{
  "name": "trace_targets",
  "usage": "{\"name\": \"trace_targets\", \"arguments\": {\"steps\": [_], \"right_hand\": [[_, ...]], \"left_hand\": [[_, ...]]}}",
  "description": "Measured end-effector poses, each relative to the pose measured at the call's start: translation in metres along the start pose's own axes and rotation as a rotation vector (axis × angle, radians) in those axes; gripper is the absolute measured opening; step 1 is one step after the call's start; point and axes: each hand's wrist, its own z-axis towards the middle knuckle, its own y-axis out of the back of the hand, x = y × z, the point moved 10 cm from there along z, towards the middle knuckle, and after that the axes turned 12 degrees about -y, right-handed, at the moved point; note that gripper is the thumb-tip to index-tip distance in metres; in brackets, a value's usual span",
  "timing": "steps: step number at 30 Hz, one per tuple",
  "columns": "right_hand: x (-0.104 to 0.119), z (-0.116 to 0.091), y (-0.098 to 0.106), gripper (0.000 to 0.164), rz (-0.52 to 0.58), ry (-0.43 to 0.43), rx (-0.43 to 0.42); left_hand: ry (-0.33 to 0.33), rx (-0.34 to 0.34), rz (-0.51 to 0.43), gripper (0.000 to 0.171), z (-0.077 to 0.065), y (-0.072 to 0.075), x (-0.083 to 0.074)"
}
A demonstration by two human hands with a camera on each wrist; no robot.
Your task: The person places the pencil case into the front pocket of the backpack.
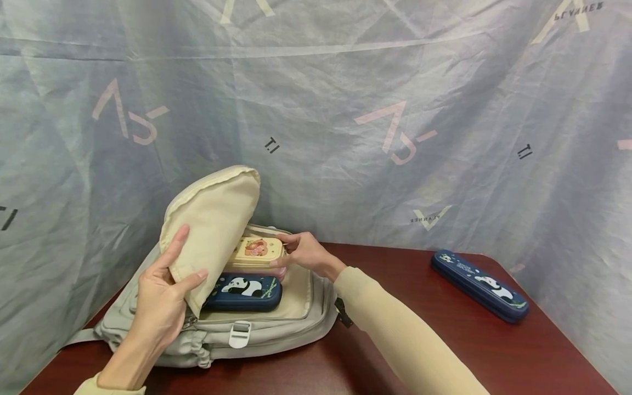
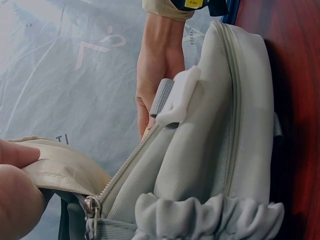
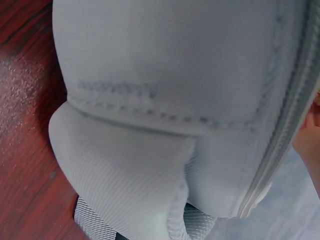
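Observation:
A light grey backpack [image 1: 266, 336] lies on the table with its front compartment unzipped. My left hand [image 1: 160, 296] holds up the cream-lined flap [image 1: 214, 219], and the left wrist view shows the flap's edge [image 2: 60, 175] between thumb and fingers. With my right hand [image 1: 307, 253] I grip the right end of a yellow pencil case [image 1: 258, 249] with a bear picture, inside the opening. Under it a strip of a pink case [image 1: 278, 272] shows. In front sits a dark blue panda pencil case [image 1: 249, 292], its left end hidden by the flap.
Another dark blue panda pencil case [image 1: 479, 285] lies on the right side of the red-brown table [image 1: 385, 274]. A grey printed curtain [image 1: 336, 181] stands behind and along the sides. A white buckle [image 1: 240, 334] sits on the backpack's near side.

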Motion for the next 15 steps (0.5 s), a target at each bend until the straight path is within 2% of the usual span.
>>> {"name": "trace_targets", "arguments": {"steps": [7,15], "right_hand": [[0.002,-0.011,0.007,0.074,-0.044,-0.016,-0.036],[0.007,-0.043,0.026,0.071,-0.254,0.002,-0.114]], "left_hand": [[0.006,-0.003,-0.007,0.091,-0.001,0.0,0.001],[0.001,-0.023,0.016,0.092,0.0,0.002,0.0]]}}
